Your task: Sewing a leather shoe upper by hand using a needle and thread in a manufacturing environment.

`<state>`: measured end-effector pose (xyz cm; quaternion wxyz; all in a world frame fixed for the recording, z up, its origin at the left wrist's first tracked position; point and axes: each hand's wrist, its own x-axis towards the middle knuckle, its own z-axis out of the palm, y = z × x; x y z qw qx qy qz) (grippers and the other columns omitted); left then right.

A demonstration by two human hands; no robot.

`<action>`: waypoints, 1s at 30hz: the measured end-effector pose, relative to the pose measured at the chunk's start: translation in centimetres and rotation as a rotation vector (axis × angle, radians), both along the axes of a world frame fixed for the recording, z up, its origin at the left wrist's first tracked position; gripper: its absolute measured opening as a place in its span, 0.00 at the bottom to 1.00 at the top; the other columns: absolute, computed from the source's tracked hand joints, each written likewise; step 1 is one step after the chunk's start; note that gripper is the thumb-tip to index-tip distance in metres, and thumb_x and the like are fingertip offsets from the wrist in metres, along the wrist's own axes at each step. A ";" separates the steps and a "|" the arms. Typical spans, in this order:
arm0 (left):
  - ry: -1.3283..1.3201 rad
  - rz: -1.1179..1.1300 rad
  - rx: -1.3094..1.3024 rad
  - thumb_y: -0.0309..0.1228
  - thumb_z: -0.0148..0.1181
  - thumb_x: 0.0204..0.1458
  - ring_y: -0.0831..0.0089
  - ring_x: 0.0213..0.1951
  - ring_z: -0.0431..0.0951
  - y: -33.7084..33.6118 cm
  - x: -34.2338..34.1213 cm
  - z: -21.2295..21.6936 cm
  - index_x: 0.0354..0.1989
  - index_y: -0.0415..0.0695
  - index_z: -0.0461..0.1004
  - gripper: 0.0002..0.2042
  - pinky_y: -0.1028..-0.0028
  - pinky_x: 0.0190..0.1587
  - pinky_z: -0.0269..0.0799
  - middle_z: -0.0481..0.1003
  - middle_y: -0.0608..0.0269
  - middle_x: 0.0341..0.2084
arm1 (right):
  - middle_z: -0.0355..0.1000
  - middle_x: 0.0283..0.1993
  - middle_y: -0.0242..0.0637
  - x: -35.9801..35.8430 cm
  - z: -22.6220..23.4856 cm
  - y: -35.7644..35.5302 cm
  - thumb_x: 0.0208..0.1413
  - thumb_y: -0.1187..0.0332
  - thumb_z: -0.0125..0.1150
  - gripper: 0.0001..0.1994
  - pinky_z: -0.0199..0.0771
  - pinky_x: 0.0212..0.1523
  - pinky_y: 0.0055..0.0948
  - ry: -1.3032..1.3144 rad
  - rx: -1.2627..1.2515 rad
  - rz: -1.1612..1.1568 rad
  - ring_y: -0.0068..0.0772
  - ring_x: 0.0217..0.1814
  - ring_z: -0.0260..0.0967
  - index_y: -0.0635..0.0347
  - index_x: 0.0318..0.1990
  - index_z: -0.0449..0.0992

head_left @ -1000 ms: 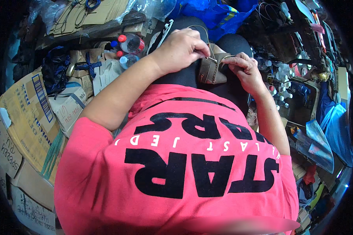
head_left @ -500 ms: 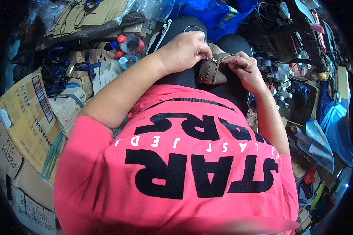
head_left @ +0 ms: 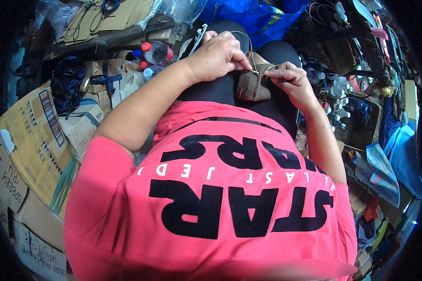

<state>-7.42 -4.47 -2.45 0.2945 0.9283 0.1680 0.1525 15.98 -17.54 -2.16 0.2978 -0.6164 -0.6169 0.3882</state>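
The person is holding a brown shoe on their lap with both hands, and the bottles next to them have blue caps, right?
Not quite. The head view shows the bottles have red caps, not blue. The rest is right: the left hand and right hand both hold the brown shoe on the lap.

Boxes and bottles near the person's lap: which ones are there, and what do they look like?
Big cardboard box: left side, tan, with a striped label.
Small box: beside it, pale, scribbled on.
Plastic bottles: above the left arm, clear, red caps.
Blue bag: top, crumpled.
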 end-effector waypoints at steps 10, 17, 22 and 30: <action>0.025 -0.142 -0.051 0.33 0.64 0.47 0.75 0.45 0.69 1.1 1.6 0.7 0.34 0.61 0.82 0.07 0.64 0.52 0.52 0.72 0.74 0.33 | 0.75 0.34 0.35 0.0 0.6 -0.2 0.47 0.80 0.62 0.10 0.70 0.40 0.25 -0.122 0.066 0.033 0.28 0.35 0.71 0.57 0.38 0.81; 0.081 -0.098 0.175 0.29 0.62 0.46 0.70 0.49 0.71 2.7 2.9 0.3 0.41 0.60 0.78 0.13 0.62 0.52 0.57 0.76 0.74 0.39 | 0.76 0.33 0.35 -0.4 0.9 -0.5 0.46 0.76 0.65 0.12 0.71 0.37 0.26 -0.052 0.083 -0.032 0.26 0.31 0.71 0.53 0.40 0.82; 0.073 -0.099 0.168 0.29 0.62 0.46 0.70 0.43 0.71 2.7 0.8 1.2 0.33 0.55 0.76 0.06 0.64 0.50 0.57 0.74 0.73 0.31 | 0.74 0.31 0.34 0.0 0.7 -0.4 0.47 0.74 0.65 0.12 0.70 0.35 0.26 -0.107 0.085 -0.003 0.27 0.30 0.71 0.51 0.41 0.82; 0.108 -0.050 0.086 0.30 0.61 0.48 0.68 0.40 0.70 -0.1 -2.6 2.6 0.31 0.50 0.75 0.03 0.64 0.48 0.57 0.74 0.71 0.28 | 0.74 0.31 0.33 -0.4 1.0 -0.2 0.48 0.79 0.62 0.13 0.67 0.35 0.23 -0.143 0.127 0.039 0.24 0.33 0.68 0.56 0.42 0.81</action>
